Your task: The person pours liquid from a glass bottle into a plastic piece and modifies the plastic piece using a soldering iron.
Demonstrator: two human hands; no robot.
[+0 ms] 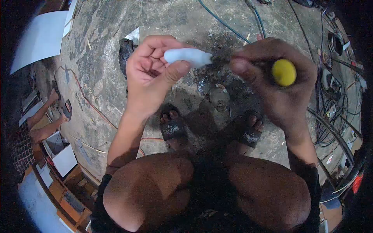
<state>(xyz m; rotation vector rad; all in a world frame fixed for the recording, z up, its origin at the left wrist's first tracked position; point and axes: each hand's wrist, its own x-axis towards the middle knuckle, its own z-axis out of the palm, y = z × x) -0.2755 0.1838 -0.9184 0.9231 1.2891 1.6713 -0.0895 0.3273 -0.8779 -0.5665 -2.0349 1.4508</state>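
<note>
White piece (186, 57) lies in the left grip (153, 66), narrow end jutting rightward.

A stained grey concrete floor (105, 42) is crossed on its left side by a thin orange-red cable (93, 106) and at its far end by a slim blue cable (217, 19). Its right side is covered by tangled black cables (336, 133); its left edge is flanked by a flat white sheet (42, 40).

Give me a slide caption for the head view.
Above a stained floor, the left hand holds a whitish object; the right hand, a yellow-ended item.
</note>
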